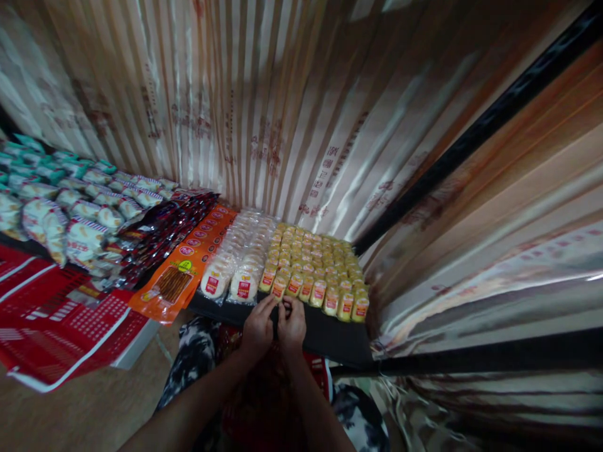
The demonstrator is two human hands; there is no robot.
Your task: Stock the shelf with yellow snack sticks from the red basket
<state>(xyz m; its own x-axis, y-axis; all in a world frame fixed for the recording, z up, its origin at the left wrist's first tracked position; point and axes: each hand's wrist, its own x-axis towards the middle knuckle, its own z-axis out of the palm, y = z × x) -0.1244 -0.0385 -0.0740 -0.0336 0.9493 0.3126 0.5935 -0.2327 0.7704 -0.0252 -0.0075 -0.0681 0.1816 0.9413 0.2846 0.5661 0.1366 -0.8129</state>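
My left hand (259, 324) has its fingertips drawn together at the lower edge of a small yellow snack pack (278, 287) with a red and orange label. Close beside it, my right hand (291, 322) is closed too, its fingers curled; what lies between them, if anything, is hidden. The pack stands in the front row of a block of similar yellow packs (318, 292) set in tight rows on a black shelf (336, 338). Left of that block, two rows of round white crackers (243, 285) lie in clear wrappers with red labels.
An orange snack bag (169, 285), dark red packets (157, 235) and many white-and-green bags (85, 235) fill the shelf leftward. Red-and-white packaging (70, 320) hangs below. Behind stands a pleated printed sheet (264, 125), and a black pole (471, 135) slants at the right.
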